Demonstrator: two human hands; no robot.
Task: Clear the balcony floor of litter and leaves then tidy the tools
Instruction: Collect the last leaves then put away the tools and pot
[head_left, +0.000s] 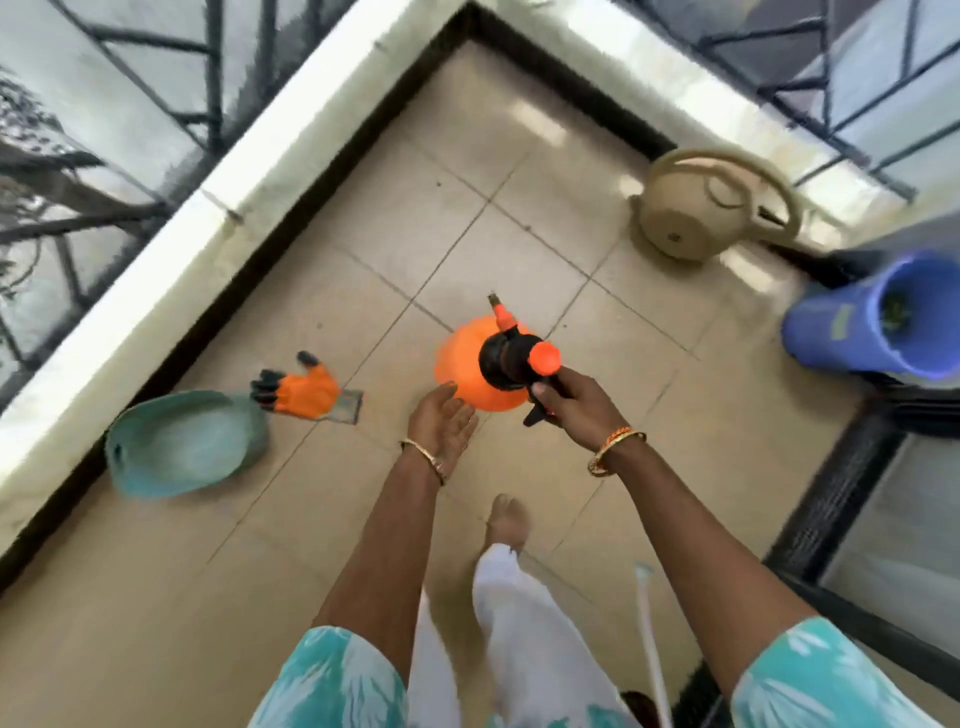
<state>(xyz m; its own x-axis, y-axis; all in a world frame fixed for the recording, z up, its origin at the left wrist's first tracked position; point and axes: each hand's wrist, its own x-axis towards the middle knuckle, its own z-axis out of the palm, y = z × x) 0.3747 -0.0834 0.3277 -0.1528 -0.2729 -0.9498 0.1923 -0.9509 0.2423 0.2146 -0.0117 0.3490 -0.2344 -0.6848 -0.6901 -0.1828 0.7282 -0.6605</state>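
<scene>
Sprayer (480, 366), one orange pressure bottle with a black pump head and an orange knob, sits at the centre of the frame, carried above the tiled floor (519, 171). One right hand (574, 402) curls its fingers round the black handle and trigger, with orange and gold bangles on that wrist. One left hand (444, 418) is spread flat, fingers straight, its fingertips just beside the bottle's lower left side (whether they actually touch it cannot be told through the blur). Left of the sprayer lies one orange glove (301, 387) with dark fingertips, resting on a small clear sheet, and just beside it at the left edge of the floor is one teal dustpan (184, 444), close to the pale parapet wall (218, 187). In the upper right stands one beige watering can (711, 205), tipped on its side near the corner. At the right edge is one blue bucket (878, 317), with something green inside. One bare foot (509, 519) shows below the hands, and one white stick (652, 639) runs down the lower right.
</scene>
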